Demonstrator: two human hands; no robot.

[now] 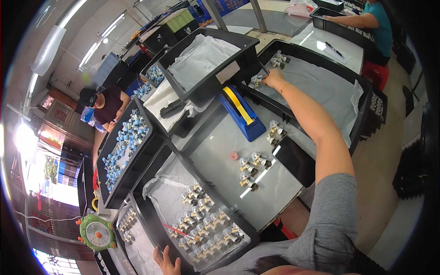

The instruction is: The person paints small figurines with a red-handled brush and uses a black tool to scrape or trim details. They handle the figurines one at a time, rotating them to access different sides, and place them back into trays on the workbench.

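Observation:
My right hand (275, 79) reaches into the black tray (316, 52) at the upper right, fingers closed on a thin dark pen-like stick (264, 68). A small white-and-gold figurine (256, 81) is at its fingertips; whether they grip it I cannot tell. More figurines (279, 59) lie in that tray's far corner, on a pale liner. My left hand (166, 262), fingers apart, is by the near edge of the lower-left black tray (160, 219). Rows of similar figurines (206, 223) fill much of that tray, with a thin red stick (175, 229) across them.
On the table stand a blue tape dispenser (243, 112), a black phone (294, 160) and several loose figurines (248, 166). A tray of blue figurines (126, 142), a lined tray (201, 59) and a green fan (97, 234) are leftward. Two other people (107, 103) sit farther off.

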